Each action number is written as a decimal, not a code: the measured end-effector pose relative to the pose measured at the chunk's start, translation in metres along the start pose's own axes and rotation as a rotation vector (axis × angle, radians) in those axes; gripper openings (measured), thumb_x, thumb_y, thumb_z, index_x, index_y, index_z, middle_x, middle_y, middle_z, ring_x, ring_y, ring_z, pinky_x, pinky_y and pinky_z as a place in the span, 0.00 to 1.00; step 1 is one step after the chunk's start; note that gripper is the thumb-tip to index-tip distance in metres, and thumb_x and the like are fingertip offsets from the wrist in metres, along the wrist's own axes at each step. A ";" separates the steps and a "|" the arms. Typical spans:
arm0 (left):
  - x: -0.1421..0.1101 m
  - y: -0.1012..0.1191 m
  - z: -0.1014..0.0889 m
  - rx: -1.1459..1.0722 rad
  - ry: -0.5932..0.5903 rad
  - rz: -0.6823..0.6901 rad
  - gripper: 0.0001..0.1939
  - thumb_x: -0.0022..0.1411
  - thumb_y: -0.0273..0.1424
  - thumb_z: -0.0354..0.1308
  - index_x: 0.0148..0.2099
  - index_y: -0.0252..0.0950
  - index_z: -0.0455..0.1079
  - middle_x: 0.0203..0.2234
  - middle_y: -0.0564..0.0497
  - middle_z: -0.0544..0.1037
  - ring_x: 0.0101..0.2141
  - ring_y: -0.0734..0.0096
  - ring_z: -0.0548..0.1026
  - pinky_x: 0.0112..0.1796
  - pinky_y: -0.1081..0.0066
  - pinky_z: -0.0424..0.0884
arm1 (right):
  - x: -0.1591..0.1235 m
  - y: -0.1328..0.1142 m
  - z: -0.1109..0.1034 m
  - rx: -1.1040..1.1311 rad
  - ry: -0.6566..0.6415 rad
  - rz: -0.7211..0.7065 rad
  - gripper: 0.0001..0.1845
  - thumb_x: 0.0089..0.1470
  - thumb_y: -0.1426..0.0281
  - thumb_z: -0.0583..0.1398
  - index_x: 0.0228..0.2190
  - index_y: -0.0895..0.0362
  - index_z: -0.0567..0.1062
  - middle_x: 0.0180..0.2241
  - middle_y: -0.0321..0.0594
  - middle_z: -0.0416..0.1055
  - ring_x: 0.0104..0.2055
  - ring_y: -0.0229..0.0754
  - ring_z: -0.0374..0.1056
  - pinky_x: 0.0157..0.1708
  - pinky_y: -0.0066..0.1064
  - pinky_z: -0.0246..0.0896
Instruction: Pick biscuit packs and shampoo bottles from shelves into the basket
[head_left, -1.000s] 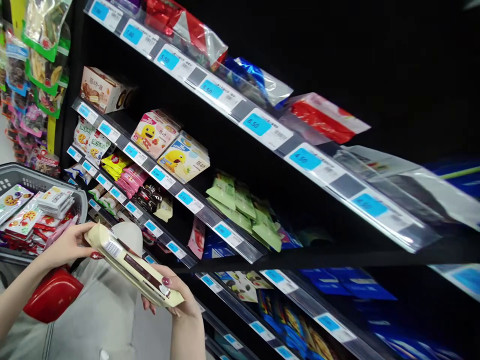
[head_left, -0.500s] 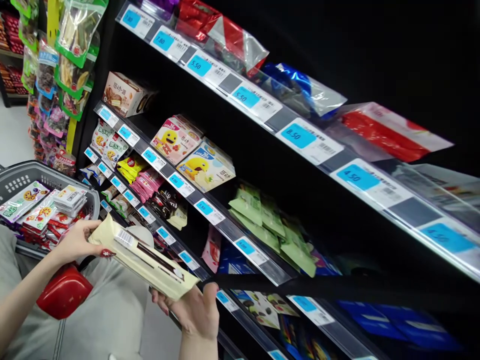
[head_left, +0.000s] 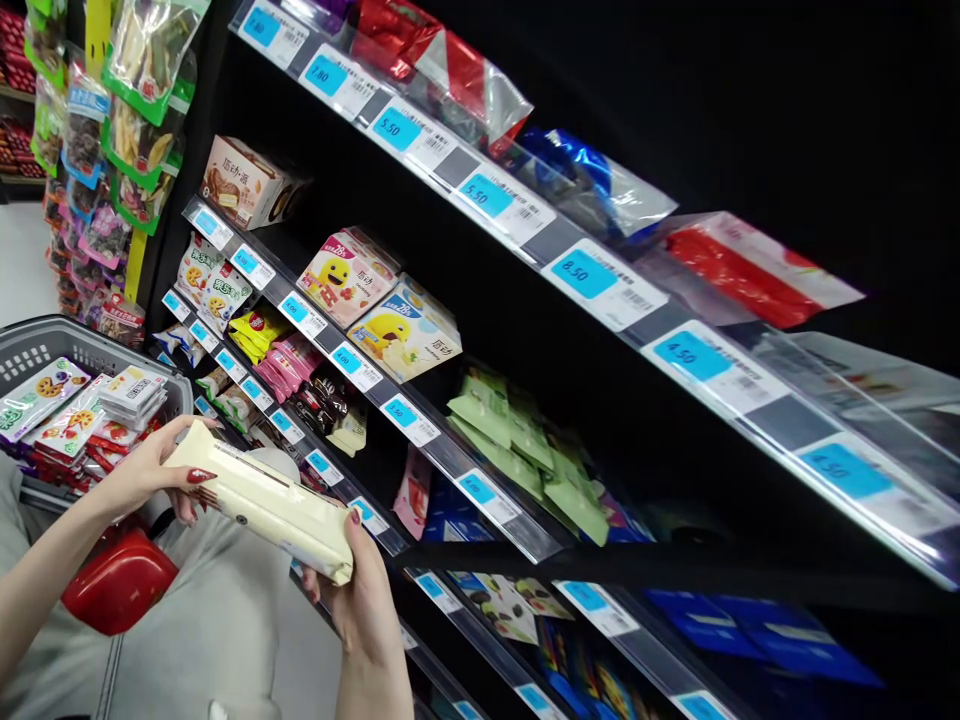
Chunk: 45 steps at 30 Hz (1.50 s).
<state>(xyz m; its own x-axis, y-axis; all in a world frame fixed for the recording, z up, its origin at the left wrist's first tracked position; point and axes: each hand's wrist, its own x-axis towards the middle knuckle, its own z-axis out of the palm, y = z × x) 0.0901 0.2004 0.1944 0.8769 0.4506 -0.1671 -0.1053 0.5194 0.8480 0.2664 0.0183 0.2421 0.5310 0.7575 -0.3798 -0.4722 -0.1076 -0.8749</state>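
A long cream-coloured snack packet [head_left: 262, 505] is stretched between my two hands above my lap, its right end lower than its left. My left hand [head_left: 150, 470] is closed around the left end, thumb on the near face. Around the lower right end my right hand [head_left: 366, 590] is wrapped, with the thumb on top and fingers underneath. Behind my left forearm stands a grey shopping basket [head_left: 176, 370] holding several snack packs [head_left: 75, 415]. A shiny red object [head_left: 120, 580] rests on my lap.
Black shelves with price labels [head_left: 409, 415] run along the right, carrying snack boxes [head_left: 405, 325], green pouches [head_left: 525, 440] and blue packs [head_left: 757, 630]. A shelf edge [head_left: 630, 310] juts out above. Hanging snack bags [head_left: 142, 120] are at the far left.
The packet has turned over, so its barcode side no longer faces me. My right hand has moved left and closed around its right end. The view has shifted slightly.
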 end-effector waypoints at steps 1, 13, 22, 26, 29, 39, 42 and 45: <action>0.000 0.002 0.001 0.002 0.018 -0.037 0.40 0.51 0.37 0.67 0.60 0.36 0.50 0.23 0.51 0.78 0.17 0.65 0.76 0.18 0.71 0.74 | 0.001 0.000 0.003 0.018 0.044 -0.004 0.31 0.41 0.49 0.67 0.37 0.61 0.73 0.25 0.42 0.76 0.10 0.34 0.62 0.07 0.22 0.55; 0.002 -0.002 0.002 -0.073 0.130 -0.307 0.34 0.44 0.41 0.69 0.48 0.34 0.56 0.17 0.50 0.77 0.16 0.70 0.75 0.17 0.76 0.73 | 0.007 0.005 0.006 0.142 0.174 0.088 0.32 0.32 0.51 0.71 0.33 0.62 0.73 0.19 0.38 0.74 0.10 0.34 0.62 0.07 0.22 0.56; 0.002 -0.002 0.002 -0.068 0.126 -0.325 0.32 0.46 0.40 0.68 0.48 0.33 0.58 0.17 0.50 0.77 0.16 0.71 0.74 0.18 0.76 0.73 | 0.006 0.005 0.007 0.153 0.135 0.090 0.30 0.32 0.51 0.71 0.30 0.60 0.73 0.16 0.35 0.72 0.11 0.35 0.63 0.08 0.22 0.57; 0.002 -0.002 0.001 -0.080 0.118 -0.320 0.29 0.48 0.40 0.68 0.47 0.33 0.59 0.17 0.50 0.77 0.16 0.71 0.74 0.18 0.77 0.73 | 0.006 0.007 0.004 0.153 0.119 0.081 0.29 0.35 0.52 0.71 0.32 0.61 0.73 0.16 0.36 0.72 0.11 0.35 0.63 0.09 0.22 0.58; 0.002 -0.003 0.000 -0.087 0.121 -0.324 0.29 0.48 0.39 0.68 0.47 0.33 0.60 0.17 0.50 0.77 0.16 0.71 0.74 0.17 0.77 0.72 | 0.006 0.008 0.004 0.149 0.123 0.081 0.29 0.34 0.52 0.71 0.32 0.61 0.74 0.17 0.37 0.72 0.11 0.35 0.63 0.09 0.22 0.58; 0.001 0.001 -0.008 0.027 0.011 -0.222 0.42 0.51 0.36 0.68 0.62 0.37 0.50 0.31 0.45 0.80 0.25 0.65 0.80 0.22 0.74 0.75 | -0.005 0.001 -0.012 -0.165 0.032 -0.051 0.27 0.42 0.57 0.68 0.44 0.53 0.73 0.37 0.41 0.75 0.23 0.40 0.71 0.16 0.27 0.64; -0.004 0.008 -0.019 0.061 -0.130 -0.191 0.40 0.47 0.37 0.70 0.59 0.35 0.60 0.37 0.42 0.80 0.30 0.62 0.80 0.23 0.75 0.74 | -0.010 -0.009 -0.026 -0.460 -0.046 -0.177 0.25 0.39 0.62 0.70 0.42 0.52 0.76 0.40 0.47 0.76 0.30 0.46 0.72 0.22 0.30 0.68; -0.010 0.011 -0.031 0.009 -0.345 -0.227 0.42 0.39 0.50 0.69 0.53 0.29 0.70 0.38 0.40 0.80 0.34 0.55 0.79 0.25 0.70 0.74 | -0.010 -0.018 -0.034 -0.652 -0.073 -0.341 0.17 0.37 0.66 0.71 0.34 0.50 0.81 0.38 0.49 0.77 0.40 0.54 0.72 0.41 0.41 0.71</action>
<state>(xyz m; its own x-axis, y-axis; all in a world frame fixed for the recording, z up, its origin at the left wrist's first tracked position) 0.0658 0.2238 0.1899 0.9833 0.0543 -0.1737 0.1123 0.5704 0.8137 0.2939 -0.0096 0.2516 0.5151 0.8555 -0.0533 0.2367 -0.2018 -0.9504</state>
